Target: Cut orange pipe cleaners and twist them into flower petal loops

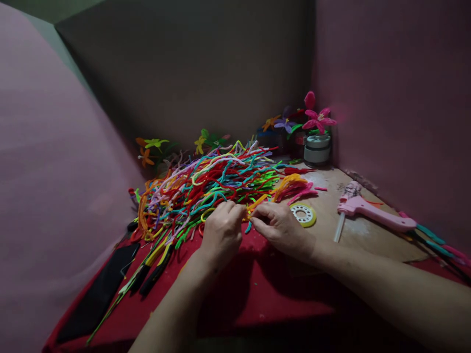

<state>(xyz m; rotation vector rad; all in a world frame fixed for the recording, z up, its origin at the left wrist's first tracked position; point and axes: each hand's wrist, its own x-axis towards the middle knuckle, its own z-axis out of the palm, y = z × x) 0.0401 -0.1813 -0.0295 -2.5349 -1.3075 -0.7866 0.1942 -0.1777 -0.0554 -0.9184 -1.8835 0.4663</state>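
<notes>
Behind the fuzzy-stick pile (pixel 217 176), flowers (pixel 199 144) seem completed, while before it an unfinished-looking orange piece (pixel 249 214) is pinched by left fingers (pixel 236 209) and right fingers (pixel 262 212).

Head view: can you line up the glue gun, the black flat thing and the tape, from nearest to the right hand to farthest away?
From the right hand:
1. Tape: just to its right.
2. Glue gun: farther right, past the tape.
3. Black flat thing: way over at the left edge of the table.
</notes>
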